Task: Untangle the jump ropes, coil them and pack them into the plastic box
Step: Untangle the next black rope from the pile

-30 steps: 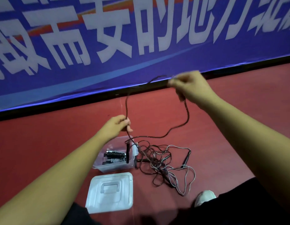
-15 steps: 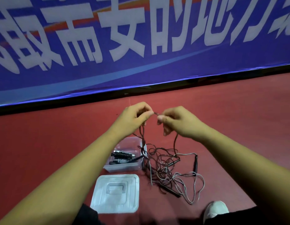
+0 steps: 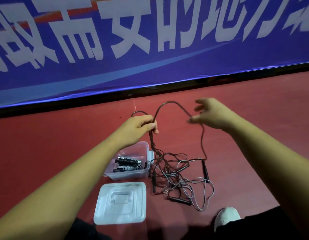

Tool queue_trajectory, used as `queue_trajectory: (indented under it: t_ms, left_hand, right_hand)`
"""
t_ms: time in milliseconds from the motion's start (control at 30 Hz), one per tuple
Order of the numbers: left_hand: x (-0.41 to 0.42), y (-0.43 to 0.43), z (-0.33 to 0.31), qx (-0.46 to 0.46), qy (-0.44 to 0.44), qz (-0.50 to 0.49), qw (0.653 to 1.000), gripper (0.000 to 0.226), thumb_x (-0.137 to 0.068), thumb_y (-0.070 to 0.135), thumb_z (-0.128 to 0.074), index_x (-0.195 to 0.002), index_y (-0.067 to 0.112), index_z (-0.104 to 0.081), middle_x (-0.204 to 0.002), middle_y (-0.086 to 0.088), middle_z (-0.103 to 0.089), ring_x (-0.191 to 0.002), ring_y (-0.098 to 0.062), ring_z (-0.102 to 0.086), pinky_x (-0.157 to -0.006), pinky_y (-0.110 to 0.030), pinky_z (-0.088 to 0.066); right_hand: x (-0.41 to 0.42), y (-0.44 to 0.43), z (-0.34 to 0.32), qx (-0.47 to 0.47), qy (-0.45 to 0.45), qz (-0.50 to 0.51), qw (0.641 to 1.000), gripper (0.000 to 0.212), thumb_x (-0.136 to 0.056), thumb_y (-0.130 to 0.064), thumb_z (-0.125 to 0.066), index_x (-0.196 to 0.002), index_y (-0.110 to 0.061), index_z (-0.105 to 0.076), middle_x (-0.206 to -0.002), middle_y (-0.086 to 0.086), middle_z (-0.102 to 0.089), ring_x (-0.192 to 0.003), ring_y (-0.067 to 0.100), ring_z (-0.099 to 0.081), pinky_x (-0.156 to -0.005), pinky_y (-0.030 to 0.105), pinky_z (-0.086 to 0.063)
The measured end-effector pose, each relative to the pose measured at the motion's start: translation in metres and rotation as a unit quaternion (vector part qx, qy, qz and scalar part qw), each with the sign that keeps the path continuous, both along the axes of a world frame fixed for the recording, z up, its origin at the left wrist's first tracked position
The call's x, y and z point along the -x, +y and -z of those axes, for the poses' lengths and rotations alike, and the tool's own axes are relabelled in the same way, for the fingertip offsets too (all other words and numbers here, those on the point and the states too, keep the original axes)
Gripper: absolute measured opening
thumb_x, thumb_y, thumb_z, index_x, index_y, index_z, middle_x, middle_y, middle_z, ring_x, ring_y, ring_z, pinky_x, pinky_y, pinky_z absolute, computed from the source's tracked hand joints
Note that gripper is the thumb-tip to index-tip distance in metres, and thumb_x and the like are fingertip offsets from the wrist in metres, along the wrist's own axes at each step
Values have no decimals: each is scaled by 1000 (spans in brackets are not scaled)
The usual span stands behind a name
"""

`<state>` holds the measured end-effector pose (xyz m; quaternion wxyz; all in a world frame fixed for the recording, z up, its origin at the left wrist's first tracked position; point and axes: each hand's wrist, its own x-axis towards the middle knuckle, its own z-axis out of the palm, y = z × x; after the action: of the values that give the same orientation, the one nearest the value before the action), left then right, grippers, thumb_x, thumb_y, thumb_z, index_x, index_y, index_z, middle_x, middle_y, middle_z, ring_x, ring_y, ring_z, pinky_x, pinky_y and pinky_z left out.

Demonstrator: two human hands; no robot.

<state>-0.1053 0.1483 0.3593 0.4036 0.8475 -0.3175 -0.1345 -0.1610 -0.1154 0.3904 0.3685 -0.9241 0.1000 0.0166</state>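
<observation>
Left grip [image 3: 141,126] clenches loops of thin dark-brown jump rope [image 3: 169,103]. Right grip [image 3: 210,115] (blurred) looks spread wide, rope across its thumb. Feed even loops, drawing slack from the tangle [image 3: 174,172] at three o'clock of the clear plastic box [image 3: 127,175].

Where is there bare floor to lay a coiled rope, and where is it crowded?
Bare red floor lies left of the plastic box and lid, and along the banner's lower edge. Crowded: the tangled jump ropes right of the box.
</observation>
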Motion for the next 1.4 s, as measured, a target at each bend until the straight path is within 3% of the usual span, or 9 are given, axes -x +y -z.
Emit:
queue_trajectory:
  t_ms: [100, 267, 433, 600, 733, 867, 1033, 1233, 1400]
  left_hand:
    - [9, -7, -5, -42, -20, 40, 998, 17, -100, 19, -55, -91, 18, -69, -88, 11, -75, -92, -2, -68, -89, -26, -48]
    - [14, -10, -7, -28, -14, 48, 998, 13, -99, 21, -58, -90, 19, -68, -84, 9, -74, -86, -4, -67, -84, -25, -48]
    - [8, -9, 16, -144, 16, 74, 987, 12, -96, 34, -61, -92, 24, -66, -86, 2, -69, -75, -9, -61, -73, -27, -48]
    - [6, -20, 42, -154, -8, 48, 987, 17, -98, 29, -58, -101, 19, -71, -106, 3, -70, -103, -16, -63, -95, -34, -47]
    - [0, -20, 38, -53, -44, -15, 998, 15, -97, 25, -61, -86, 25, -71, -98, 8, -64, -93, -10, -59, -86, -32, -45]
    - [4, -23, 32, -82, -41, 26, 995, 14, -97, 29, -60, -86, 28, -69, -93, 11, -64, -91, -13, -60, -82, -33, -46]
    - [6, -39, 26, -92, -74, 47, 992, 14, -95, 26, -63, -93, 17, -73, -95, 6, -64, -91, -15, -60, -79, -31, -43]
    - [6, -39, 34, -30, -18, 47, 998, 7, -89, 18, -71, -92, 23, -66, -99, 4, -63, -85, 6, -59, -79, -16, -43]
    - [-13, -22, 76, -204, 44, 44, 977, 28, -94, 38, -63, -98, 13, -74, -103, -3, -61, -92, -18, -60, -88, -34, -48]
  right_hand:
    - [7, 24, 0, 0, 9, -162, 987, 86, -74, -32, -84, -148, -21, -40, -140, -1, -55, -126, 10, -53, -107, 28, -40]
    - [9, 43, 4, 41, -75, -185, 979, 16, -94, -26, -64, -81, -21, -70, -65, 0, -60, -58, 9, -49, -60, 28, -40]
    - [14, 37, -22, -269, -102, -118, 950, 25, -93, 0, -55, -71, -3, -65, -55, 10, -51, -49, 18, -39, -53, 26, -32]
    - [10, 17, -20, -444, -86, 25, 892, 25, -93, 1, -46, -70, -1, -57, -52, 2, -27, -46, 12, -19, -48, 24, -16]
    - [14, -21, -18, -66, -60, 33, 995, 14, -87, -11, -66, -84, 2, -70, -56, 12, -55, -45, 19, -45, -49, 26, -39]
    - [26, -18, -4, 128, 119, -113, 978, 89, -70, -33, -87, -145, -12, -43, -122, 5, -67, -98, 17, -65, -91, 31, -51]
    - [20, 27, 11, 71, 23, -193, 978, 23, -93, -34, -65, -99, -13, -72, -84, 3, -73, -67, 10, -63, -67, 23, -45]
    - [22, 40, 0, -241, -45, -144, 959, 30, -100, -16, -54, -73, -8, -62, -52, -1, -42, -47, 14, -34, -46, 24, -28]
    - [16, 19, -28, -465, -144, -55, 872, 32, -103, -13, -43, -74, -6, -54, -51, -5, -31, -48, 11, -22, -46, 20, -16]
